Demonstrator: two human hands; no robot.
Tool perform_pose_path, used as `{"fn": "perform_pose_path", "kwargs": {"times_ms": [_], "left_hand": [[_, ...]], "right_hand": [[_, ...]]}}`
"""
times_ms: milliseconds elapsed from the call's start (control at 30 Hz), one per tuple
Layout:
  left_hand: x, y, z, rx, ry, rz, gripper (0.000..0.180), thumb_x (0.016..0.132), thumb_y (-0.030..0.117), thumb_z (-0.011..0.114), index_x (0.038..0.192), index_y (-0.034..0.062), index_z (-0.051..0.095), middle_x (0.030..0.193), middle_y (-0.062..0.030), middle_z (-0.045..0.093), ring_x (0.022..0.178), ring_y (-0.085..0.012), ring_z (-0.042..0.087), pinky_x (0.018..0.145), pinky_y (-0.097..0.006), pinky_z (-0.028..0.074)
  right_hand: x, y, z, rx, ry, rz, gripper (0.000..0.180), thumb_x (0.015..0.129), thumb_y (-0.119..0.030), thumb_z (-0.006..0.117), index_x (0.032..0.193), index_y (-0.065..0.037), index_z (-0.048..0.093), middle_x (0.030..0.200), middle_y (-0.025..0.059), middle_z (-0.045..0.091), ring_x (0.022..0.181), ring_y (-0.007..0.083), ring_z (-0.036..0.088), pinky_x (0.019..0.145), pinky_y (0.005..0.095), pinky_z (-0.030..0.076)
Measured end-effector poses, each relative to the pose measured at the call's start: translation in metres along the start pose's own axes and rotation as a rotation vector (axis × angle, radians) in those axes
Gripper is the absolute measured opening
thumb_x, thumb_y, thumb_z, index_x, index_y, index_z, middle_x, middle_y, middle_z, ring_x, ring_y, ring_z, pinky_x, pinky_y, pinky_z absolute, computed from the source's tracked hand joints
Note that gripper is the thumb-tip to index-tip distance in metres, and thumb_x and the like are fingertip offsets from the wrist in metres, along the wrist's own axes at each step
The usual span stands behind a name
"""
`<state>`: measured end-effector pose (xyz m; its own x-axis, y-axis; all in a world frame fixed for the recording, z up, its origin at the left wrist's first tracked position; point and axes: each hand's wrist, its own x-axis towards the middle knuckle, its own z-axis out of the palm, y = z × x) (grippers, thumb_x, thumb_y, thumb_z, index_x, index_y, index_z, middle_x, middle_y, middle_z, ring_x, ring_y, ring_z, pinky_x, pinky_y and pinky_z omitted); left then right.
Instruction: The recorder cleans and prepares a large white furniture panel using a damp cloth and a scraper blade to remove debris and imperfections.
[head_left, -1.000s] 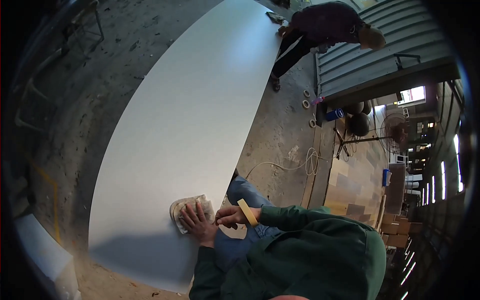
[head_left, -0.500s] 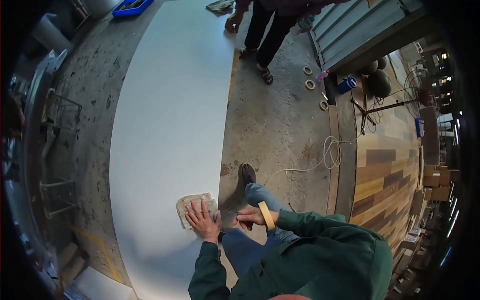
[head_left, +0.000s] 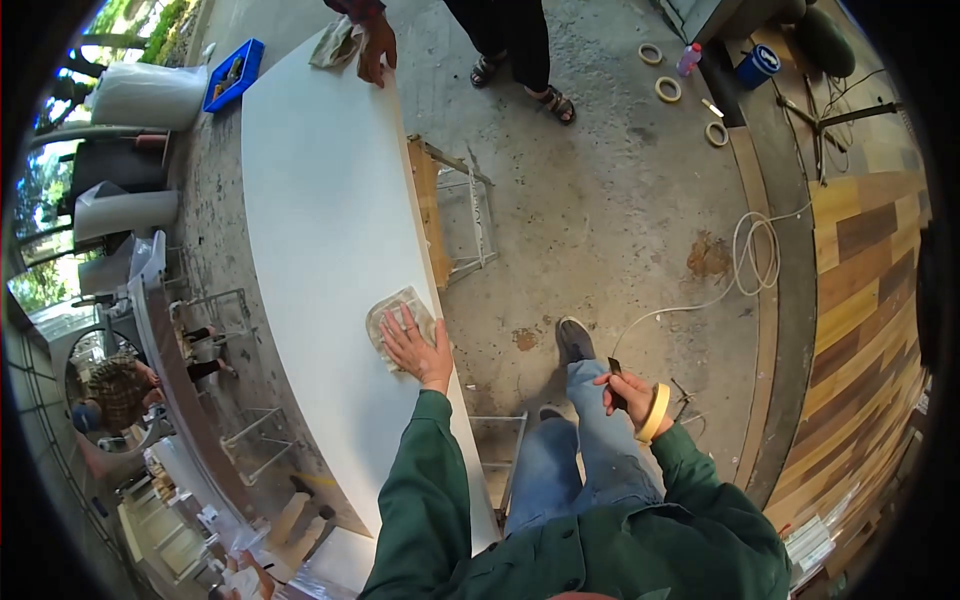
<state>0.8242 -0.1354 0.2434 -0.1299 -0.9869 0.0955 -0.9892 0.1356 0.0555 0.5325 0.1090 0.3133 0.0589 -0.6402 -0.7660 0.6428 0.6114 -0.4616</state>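
Note:
My left hand (head_left: pixel 417 347) lies flat with fingers spread on a folded, stained beige rag (head_left: pixel 379 328), pressing it against a long white panel (head_left: pixel 320 190). The rag is near the panel's right edge. Above my right thigh, my right hand (head_left: pixel 630 397) is closed on a small dark flat tool (head_left: pixel 615 367); its exact kind is too small to make out. Around my right wrist hangs a roll of masking tape (head_left: pixel 654 413). At the panel's far end another person's hand (head_left: pixel 377 50) rests on the edge beside a second rag (head_left: pixel 338 45).
Metal trestles (head_left: pixel 470 215) stand under the panel. A blue tray (head_left: pixel 233 76) sits beyond its far left corner. Tape rolls (head_left: pixel 668 90), a pink bottle (head_left: pixel 689 59), a blue container (head_left: pixel 758 66) and a looped white cable (head_left: pixel 757 255) lie at the right, by wood-plank flooring (head_left: pixel 860 300).
My left hand and the rag have moved forward along the panel. My right hand has shifted right, away from the panel, and the dark tool now shows. The whole view has shifted too.

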Motion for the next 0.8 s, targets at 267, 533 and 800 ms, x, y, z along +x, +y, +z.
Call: {"fn": "perform_pose_path", "kwargs": {"times_ms": [267,533,800], "left_hand": [[0.023,0.009,0.006,-0.040,-0.064,-0.086,0.076,0.085,0.052,0.058,0.148,0.0217,0.028,0.155,-0.0098,0.018,0.142,-0.0356,0.013,0.112,-0.052,0.012],[0.137,0.040,0.016,-0.123,-0.101,-0.097,0.083,0.081,0.059,0.060,0.148,0.0236,0.026,0.155,-0.0093,0.015,0.142,-0.0368,0.008,0.112,-0.054,0.009],[0.263,0.077,0.041,-0.159,-0.025,-0.111,0.081,0.079,0.057,0.063,0.146,0.0250,0.031,0.154,-0.0068,0.020,0.143,-0.0333,0.011,0.111,-0.052,0.009]], "right_hand": [[0.012,-0.005,0.021,0.155,0.046,-0.002,0.032,0.100,-0.026,0.042,0.120,-0.004,0.053,0.075,0.0041,0.058,0.064,0.0122,0.055,0.062,0.0250,0.046],[0.074,-0.077,0.064,0.236,0.047,-0.068,0.019,0.097,-0.015,0.043,0.108,-0.005,0.055,0.075,0.0065,0.058,0.064,0.0157,0.055,0.064,0.0274,0.046],[0.113,-0.096,0.047,0.304,0.083,-0.003,0.019,0.097,-0.015,0.042,0.107,-0.004,0.055,0.072,0.0064,0.057,0.063,0.0146,0.054,0.061,0.0261,0.045]]}}
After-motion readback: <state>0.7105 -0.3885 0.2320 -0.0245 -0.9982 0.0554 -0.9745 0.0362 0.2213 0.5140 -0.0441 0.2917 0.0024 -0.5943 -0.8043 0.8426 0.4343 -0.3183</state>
